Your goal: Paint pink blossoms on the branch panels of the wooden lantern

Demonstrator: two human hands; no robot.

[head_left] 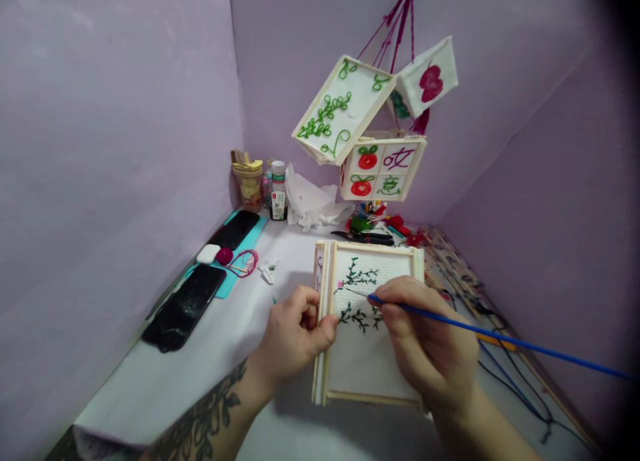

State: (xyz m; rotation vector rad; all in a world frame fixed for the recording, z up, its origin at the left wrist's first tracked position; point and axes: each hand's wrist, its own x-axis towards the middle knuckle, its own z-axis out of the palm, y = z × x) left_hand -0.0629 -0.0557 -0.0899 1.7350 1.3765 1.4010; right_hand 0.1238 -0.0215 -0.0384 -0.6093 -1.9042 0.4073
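Framed lantern panel, near desk front edge: clamped at left frame by left hand. Fine paintbrush: pinched in right hand, tip on green sprig. Best handled with panel braced, strokes short, wrist rested. Hanging lantern: red characters, not clearly legible. Bottle label unreadable.
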